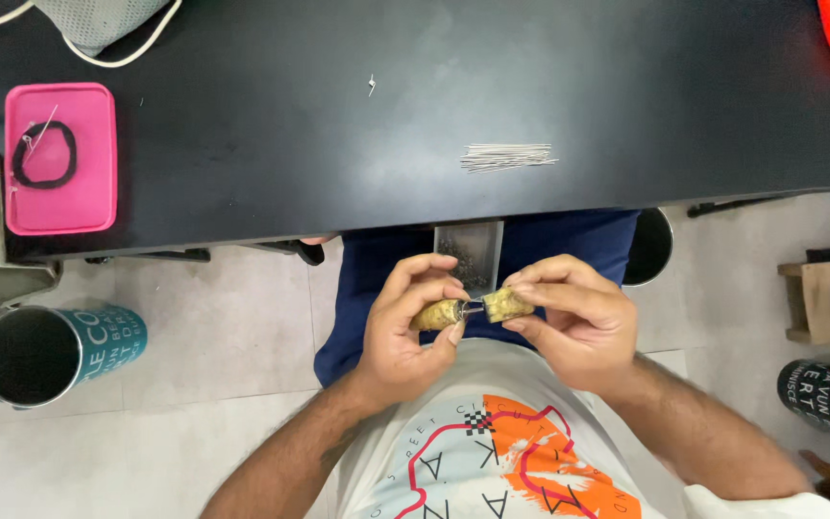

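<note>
Over my lap, below the desk (pixel 242 192) edge, my left hand (pixel 405 327) pinches one tan cork-like piece (pixel 437 313) and my right hand (pixel 569 322) the other (pixel 508 304), joining them on a metal pin (pixel 474 308); keeping both aligned seems the need.

Two yellowish cork-like pieces (pixel 437 313), one pink tray (pixel 60 159), one black hair band (pixel 44 154), one bundle of thin metal pins (pixel 508 157), two printed cans (pixel 50 351).

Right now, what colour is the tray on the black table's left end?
Bright pink tray, seen best in the head view.
</note>
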